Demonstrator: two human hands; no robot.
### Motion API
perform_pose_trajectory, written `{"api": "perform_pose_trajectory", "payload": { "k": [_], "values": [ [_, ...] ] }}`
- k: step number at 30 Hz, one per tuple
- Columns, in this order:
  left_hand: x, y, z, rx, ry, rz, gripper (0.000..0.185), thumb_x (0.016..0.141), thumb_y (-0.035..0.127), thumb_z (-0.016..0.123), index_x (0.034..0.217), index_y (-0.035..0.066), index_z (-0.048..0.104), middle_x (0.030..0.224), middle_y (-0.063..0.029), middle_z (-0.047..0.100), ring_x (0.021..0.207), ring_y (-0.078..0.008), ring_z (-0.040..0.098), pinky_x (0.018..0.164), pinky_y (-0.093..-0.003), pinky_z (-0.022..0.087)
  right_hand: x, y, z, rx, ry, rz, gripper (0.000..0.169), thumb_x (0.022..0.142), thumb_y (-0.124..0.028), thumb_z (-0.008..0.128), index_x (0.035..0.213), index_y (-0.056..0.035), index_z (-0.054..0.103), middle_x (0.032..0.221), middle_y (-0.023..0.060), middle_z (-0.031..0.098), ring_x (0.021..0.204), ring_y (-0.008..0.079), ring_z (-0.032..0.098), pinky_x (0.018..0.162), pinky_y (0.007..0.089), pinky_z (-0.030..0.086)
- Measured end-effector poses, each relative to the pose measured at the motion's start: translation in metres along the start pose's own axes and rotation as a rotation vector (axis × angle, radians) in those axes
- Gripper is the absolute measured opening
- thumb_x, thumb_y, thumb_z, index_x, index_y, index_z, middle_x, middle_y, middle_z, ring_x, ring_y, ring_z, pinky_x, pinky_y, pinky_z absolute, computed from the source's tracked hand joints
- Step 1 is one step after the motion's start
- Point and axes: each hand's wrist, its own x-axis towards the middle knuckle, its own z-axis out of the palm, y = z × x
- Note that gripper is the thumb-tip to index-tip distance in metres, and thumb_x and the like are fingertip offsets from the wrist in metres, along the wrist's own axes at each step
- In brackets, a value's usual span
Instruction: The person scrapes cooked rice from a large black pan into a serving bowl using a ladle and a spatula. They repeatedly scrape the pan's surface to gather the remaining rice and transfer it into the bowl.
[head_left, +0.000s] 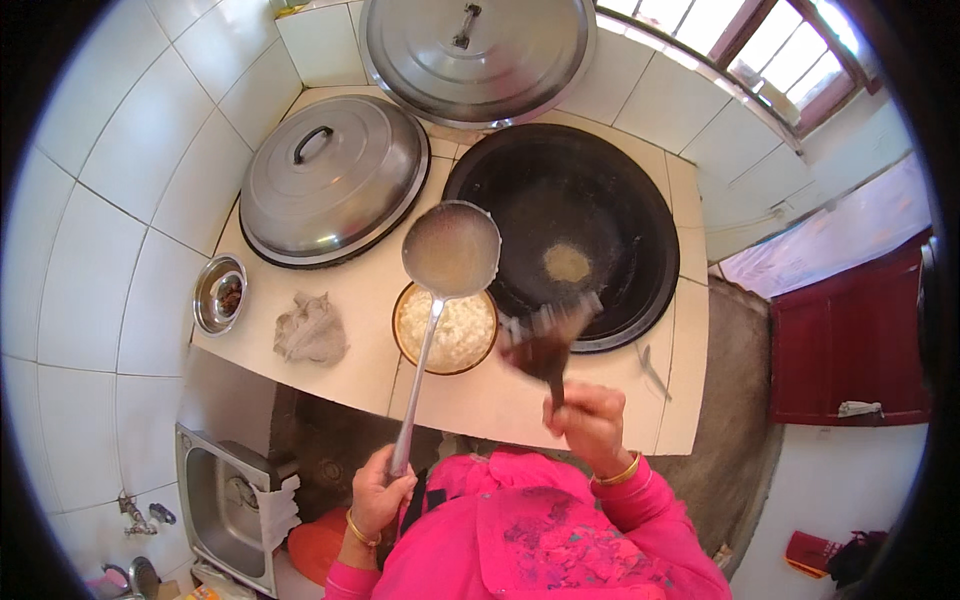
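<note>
My left hand (380, 487) grips the long handle of a metal ladle (452, 251), whose round bowl is over the gap between the bowl and the wok. In my right hand (592, 420) is the handle of a dark spatula-like utensil (541, 352), its broad head blurred near the wok's front rim. The large black wok (517, 180) has a small pale-brown patch, perhaps liquid, at its bottom. Below the ladle stands a brown-rimmed bowl of white grains, apparently cooked rice (461, 330).
A domed metal lid (337, 180) covers a second pan at left. Another large lid (517, 60) leans against the wall. A crumpled cloth (311, 330) and a small metal bowl (202, 300) lie on the tiled counter. A sink (217, 502) is lower left.
</note>
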Motion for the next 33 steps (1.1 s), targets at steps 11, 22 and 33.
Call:
{"api": "perform_pose_trajectory", "payload": {
  "k": [11,22,33],
  "values": [
    [0.016,-0.008,0.000,-0.300,-0.094,-0.223,0.027,0.085,0.006,0.053,0.111,-0.002,0.049,0.070,-0.0060,0.051,0.047,-0.0107,0.045,0.036,-0.0227,0.038,0.019,0.049,0.010,0.164,0.350,0.129,0.013,0.086,-0.004,0.060,0.097,0.0026,0.063,0.072,0.0035,0.059,0.049,0.0073,0.046,0.043,0.0188,0.036],
    [0.011,-0.011,0.010,-0.486,-0.215,-0.348,0.016,0.080,-0.001,0.054,0.096,0.000,0.052,0.056,-0.0030,0.041,0.039,-0.0103,0.037,0.034,-0.0228,0.031,0.029,0.044,0.004,-0.680,0.193,-0.552,0.023,0.071,0.005,0.066,0.093,0.0029,0.062,0.067,0.0111,0.055,0.055,0.0251,0.053,0.049,0.0321,0.041],
    [0.008,-0.026,0.005,-0.273,-0.108,-0.365,0.011,0.081,-0.002,0.061,0.088,-0.001,0.053,0.053,-0.0015,0.046,0.039,-0.0082,0.042,0.034,-0.0229,0.037,0.037,0.064,0.026,-0.876,0.100,-0.615,0.030,0.067,0.004,0.067,0.097,0.0019,0.063,0.069,0.0086,0.053,0.056,0.0229,0.053,0.050,0.0333,0.041]
  ]
}}
